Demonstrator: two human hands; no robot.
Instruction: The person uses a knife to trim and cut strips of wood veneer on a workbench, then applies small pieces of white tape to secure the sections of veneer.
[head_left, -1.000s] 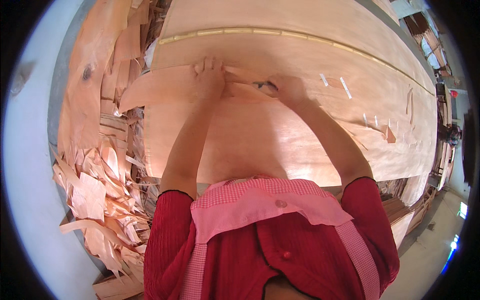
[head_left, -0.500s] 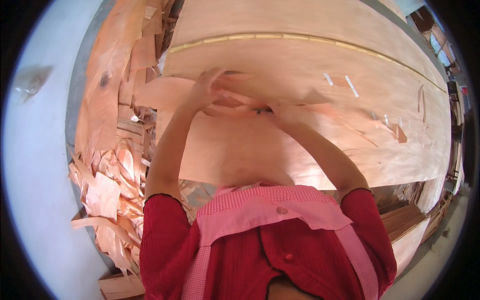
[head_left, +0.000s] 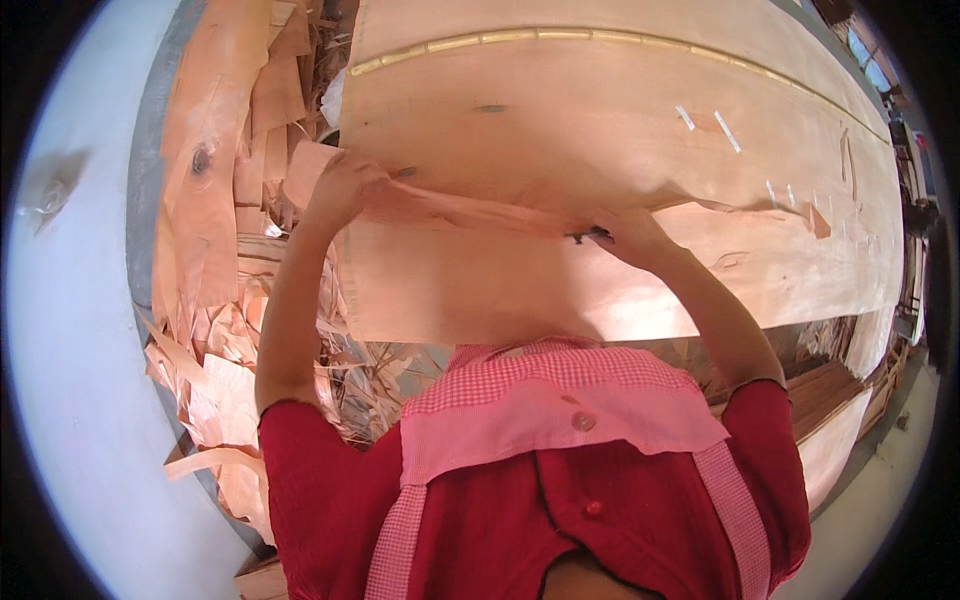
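A large pale wood veneer sheet (head_left: 450,290) lies flat in front of me. My left hand (head_left: 348,186) is closed on the left part of a narrow veneer strip (head_left: 470,210), whose loose end sticks out past my fingers. The strip runs across the sheet towards my right hand (head_left: 630,238). That hand is closed around a small dark tool (head_left: 592,235), mostly covered by the fingers, so its kind cannot be made out. To the right of it, a ragged veneer edge (head_left: 700,203) curls up from the sheet.
A thin segmented yellow rod (head_left: 560,34) lies across the far part of the sheet. Short white tape strips (head_left: 728,132) are on the right side. Veneer scraps (head_left: 225,385) are heaped at the left beside a pale wall (head_left: 75,300). Stacked brown boards (head_left: 825,400) are at lower right.
My left hand has moved left and closed on the veneer strip, which now stretches between my hands. My right hand has shifted right with the dark tool. The view has moved slightly.
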